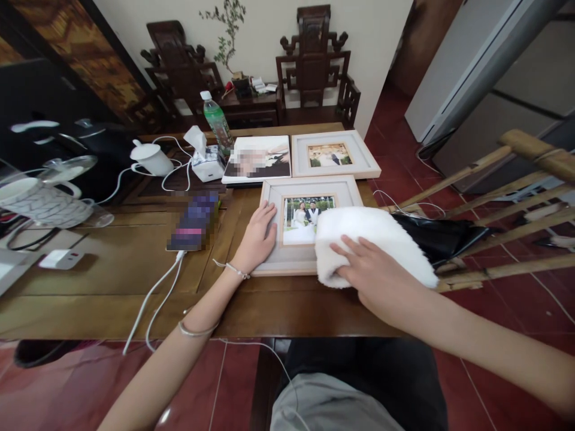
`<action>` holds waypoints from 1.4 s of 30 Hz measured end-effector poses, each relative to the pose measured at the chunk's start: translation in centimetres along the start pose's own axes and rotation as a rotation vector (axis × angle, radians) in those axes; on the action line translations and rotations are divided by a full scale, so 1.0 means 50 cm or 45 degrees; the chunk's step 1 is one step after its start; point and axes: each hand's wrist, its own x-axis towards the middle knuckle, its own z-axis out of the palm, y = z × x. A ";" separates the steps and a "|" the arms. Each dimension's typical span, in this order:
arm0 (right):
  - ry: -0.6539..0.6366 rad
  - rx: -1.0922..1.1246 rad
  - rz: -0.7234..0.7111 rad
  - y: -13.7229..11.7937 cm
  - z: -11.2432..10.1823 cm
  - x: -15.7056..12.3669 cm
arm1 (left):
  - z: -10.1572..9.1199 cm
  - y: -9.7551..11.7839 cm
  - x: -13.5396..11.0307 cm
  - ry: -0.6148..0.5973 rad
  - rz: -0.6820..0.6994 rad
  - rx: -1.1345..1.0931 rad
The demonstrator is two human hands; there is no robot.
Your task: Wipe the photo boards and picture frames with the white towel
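A pale wooden picture frame (275,254) lies flat on the table before me, with a photo of two people in wedding clothes at its middle. My left hand (259,234) holds its left rim, the thumb on the inner side and the fingers along the edge. A fluffy white cloth (381,239) covers the frame's right part and hangs past its right side. My right hand (366,266) grips the cloth from above and presses it on the frame, the fingers partly sunk in the pile. The frame's lower right corner is hidden under the cloth.
Behind lie a second framed photo (366,157) and a photo panel (281,158). To the left are a phone (193,224) on a white cable, a tissue box (209,164), a bottle (217,120) and a lidded cup (151,160). A bamboo rack (476,173) stands at right.
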 end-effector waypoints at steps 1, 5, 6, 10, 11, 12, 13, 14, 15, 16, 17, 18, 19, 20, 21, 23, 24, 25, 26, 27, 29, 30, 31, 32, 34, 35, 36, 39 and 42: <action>0.001 0.015 -0.022 -0.013 0.001 0.016 | 0.000 0.000 0.000 -0.004 0.001 0.001; 0.062 0.098 -0.181 -0.051 0.012 0.078 | -0.004 -0.002 0.000 -0.035 0.006 -0.001; 0.081 0.117 -0.219 -0.053 0.016 0.088 | -0.004 -0.003 -0.001 -0.044 0.009 -0.004; 0.068 0.108 -0.206 -0.014 0.030 0.102 | -0.003 -0.006 -0.001 -0.052 0.019 -0.008; 0.068 0.081 -0.160 0.006 0.029 0.102 | -0.002 -0.006 -0.001 -0.047 0.019 -0.004; 0.083 0.044 -0.098 0.029 0.026 0.103 | -0.001 -0.006 -0.001 -0.040 0.019 -0.002; 0.115 -0.002 -0.028 0.054 0.019 0.105 | 0.000 -0.005 -0.002 -0.036 0.018 -0.003; 0.166 -0.054 0.043 0.081 0.010 0.109 | 0.001 -0.005 -0.002 -0.032 0.019 -0.006; 0.226 -0.113 0.108 0.107 0.000 0.115 | 0.001 -0.004 -0.002 -0.031 0.021 -0.010; 0.284 -0.176 0.161 0.132 -0.010 0.123 | 0.001 -0.004 -0.002 -0.030 0.023 -0.014; 0.327 -0.240 0.199 0.154 -0.019 0.132 | 0.000 -0.004 -0.002 -0.030 0.025 -0.014; 0.354 -0.296 0.226 0.174 -0.024 0.142 | 0.000 -0.003 -0.002 -0.031 0.027 -0.012; 0.362 -0.340 0.240 0.190 -0.025 0.152 | -0.001 -0.003 -0.002 -0.031 0.028 -0.008; 0.344 -0.368 0.239 0.201 -0.020 0.160 | -0.002 -0.003 -0.002 -0.028 0.027 -0.002; 0.305 -0.380 0.226 0.206 -0.012 0.167 | -0.002 -0.004 -0.002 -0.024 0.025 0.003; 0.196 -0.379 0.200 0.198 0.013 0.175 | -0.002 -0.004 -0.002 -0.016 0.023 0.013; 0.139 -0.375 0.205 0.185 0.025 0.174 | -0.002 -0.005 -0.002 -0.014 0.023 0.015; 0.086 -0.369 0.225 0.166 0.034 0.170 | -0.002 -0.005 -0.002 -0.016 0.024 0.015; 0.046 -0.363 0.252 0.143 0.039 0.162 | -0.002 -0.006 -0.002 -0.019 0.026 0.013; 0.017 -0.353 0.278 0.118 0.039 0.151 | -0.002 -0.006 -0.002 -0.024 0.028 0.010; -0.031 -0.314 0.278 0.067 0.024 0.122 | -0.002 -0.005 -0.002 -0.031 0.030 0.006; -0.061 -0.289 0.254 0.043 0.011 0.105 | -0.003 -0.005 -0.002 -0.030 0.030 0.006; -0.099 -0.252 0.221 0.022 -0.004 0.087 | -0.003 -0.004 -0.002 -0.027 0.030 0.009; -0.140 -0.208 0.183 0.004 -0.019 0.070 | -0.003 -0.003 -0.003 -0.023 0.031 0.012; -0.223 -0.105 0.112 -0.023 -0.043 0.040 | -0.003 -0.001 -0.003 -0.018 0.034 0.019; -0.248 -0.057 0.080 -0.031 -0.051 0.029 | -0.003 -0.001 -0.003 -0.019 0.034 0.023; -0.261 -0.017 0.059 -0.037 -0.054 0.021 | -0.002 0.000 -0.003 -0.025 0.033 0.025; -0.214 0.037 0.053 -0.035 -0.037 0.016 | -0.003 0.000 -0.002 -0.041 0.025 0.025; -0.083 0.034 0.101 0.001 0.006 0.044 | -0.003 -0.002 -0.002 -0.050 0.019 0.012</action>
